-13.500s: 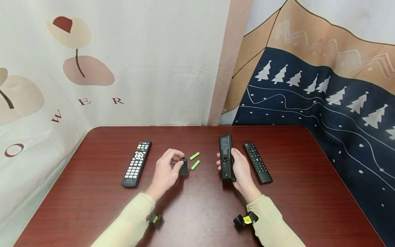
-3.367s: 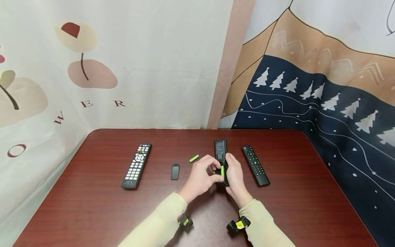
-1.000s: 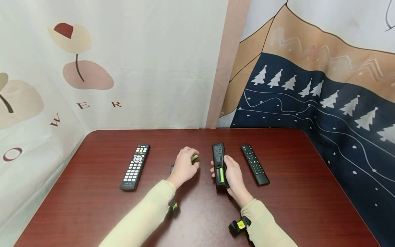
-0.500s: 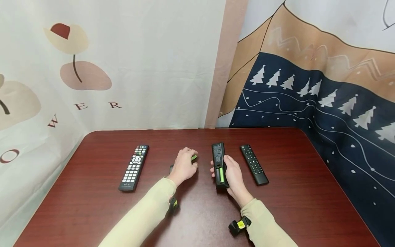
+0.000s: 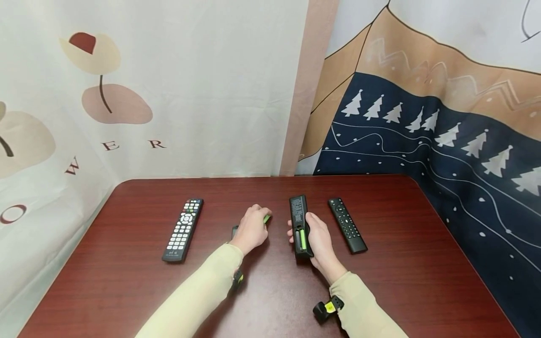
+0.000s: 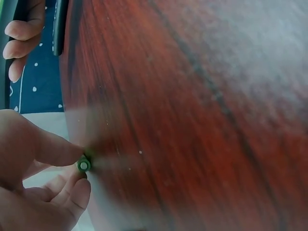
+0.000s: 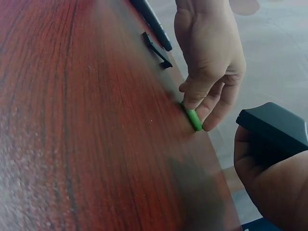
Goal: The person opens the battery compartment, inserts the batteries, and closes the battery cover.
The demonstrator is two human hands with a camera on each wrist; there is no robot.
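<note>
My left hand [image 5: 252, 227] pinches a green battery [image 5: 266, 218] between thumb and fingers. In the left wrist view the round end of this battery [image 6: 83, 165] faces the camera, and the right wrist view has the battery [image 7: 193, 118] low at the tabletop. My right hand [image 5: 320, 239] grips a black remote control [image 5: 298, 211] with its back turned up. Its battery compartment is uncovered, and one green battery [image 5: 303, 239] lies in the right side of it. The black battery cover [image 7: 156, 50] lies on the table, partly hidden behind my left hand in the head view.
A black remote with white buttons [image 5: 184, 230] lies at the left of the dark red wooden table [image 5: 139, 291]. Another slim black remote [image 5: 348, 225] lies just right of my right hand. Printed cloths [image 5: 203, 84] hang behind the table.
The left hand put down the battery cover and placed one battery in the remote. It moved back left to the other battery, and its fingers have closed on it. The right hand keeps its hold.
</note>
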